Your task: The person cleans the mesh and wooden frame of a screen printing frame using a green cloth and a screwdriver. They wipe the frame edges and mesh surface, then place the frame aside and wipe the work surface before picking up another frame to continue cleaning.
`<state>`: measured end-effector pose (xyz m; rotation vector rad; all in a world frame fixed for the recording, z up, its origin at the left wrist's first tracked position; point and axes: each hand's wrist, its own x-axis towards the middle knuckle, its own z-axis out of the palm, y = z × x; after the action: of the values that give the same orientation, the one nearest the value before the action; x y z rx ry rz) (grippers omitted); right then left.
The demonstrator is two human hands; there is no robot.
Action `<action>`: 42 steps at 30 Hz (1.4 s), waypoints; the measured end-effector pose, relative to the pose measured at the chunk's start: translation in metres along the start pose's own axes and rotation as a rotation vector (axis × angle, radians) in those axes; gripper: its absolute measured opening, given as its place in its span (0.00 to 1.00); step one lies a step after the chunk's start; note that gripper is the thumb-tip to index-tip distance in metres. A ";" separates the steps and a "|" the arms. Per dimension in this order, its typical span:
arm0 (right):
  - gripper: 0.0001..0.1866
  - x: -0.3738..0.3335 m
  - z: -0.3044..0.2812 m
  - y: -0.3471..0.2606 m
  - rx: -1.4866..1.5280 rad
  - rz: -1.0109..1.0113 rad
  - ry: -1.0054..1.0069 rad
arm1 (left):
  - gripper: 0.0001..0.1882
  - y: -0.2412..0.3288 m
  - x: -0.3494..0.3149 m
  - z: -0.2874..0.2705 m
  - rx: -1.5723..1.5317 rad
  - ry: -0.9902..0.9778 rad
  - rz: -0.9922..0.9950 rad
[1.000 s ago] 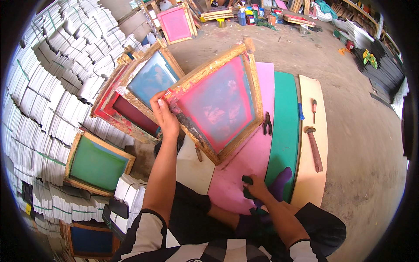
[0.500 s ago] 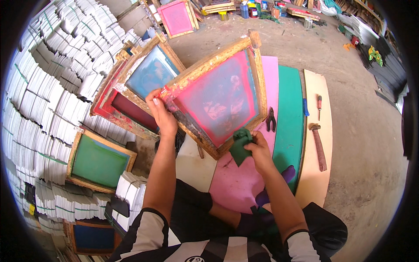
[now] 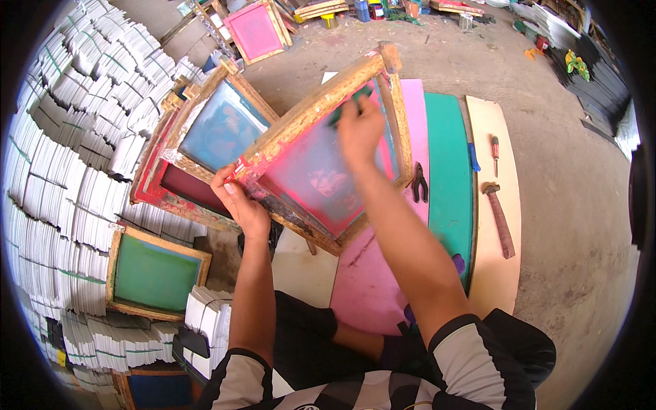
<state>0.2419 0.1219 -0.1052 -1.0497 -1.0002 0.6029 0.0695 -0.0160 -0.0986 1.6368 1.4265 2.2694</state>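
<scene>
A wooden-framed printing screen (image 3: 311,113) with a red and blue stained mesh is tilted up in front of me. My left hand (image 3: 240,203) grips its lower left corner. My right hand (image 3: 360,126) presses a green cloth (image 3: 347,107) against the mesh near the frame's top edge; the hand is blurred. Below the screen lie a pink board (image 3: 372,280) and a green board (image 3: 447,184) on the ground.
More framed screens lean at the left: a blue one (image 3: 219,126), a dark red one (image 3: 188,188), a green one (image 3: 154,273), a pink one (image 3: 254,31) farther back. Stacks of white sheets (image 3: 61,137) fill the left. Pliers (image 3: 419,183), a screwdriver (image 3: 495,152) and a hammer (image 3: 499,219) lie right.
My right hand picked up the green cloth from the pink board, raised it to the screen and moved it up the mesh to the top edge. The left hand kept its hold.
</scene>
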 end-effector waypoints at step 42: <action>0.15 -0.125 -0.040 -0.010 0.001 -0.414 -0.805 | 0.24 -0.004 -0.003 -0.008 -0.045 0.023 -0.029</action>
<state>0.2214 -0.0008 -0.1494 -0.5502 -1.8597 0.6885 0.0627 -0.0201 -0.1042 1.5720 1.3835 2.2943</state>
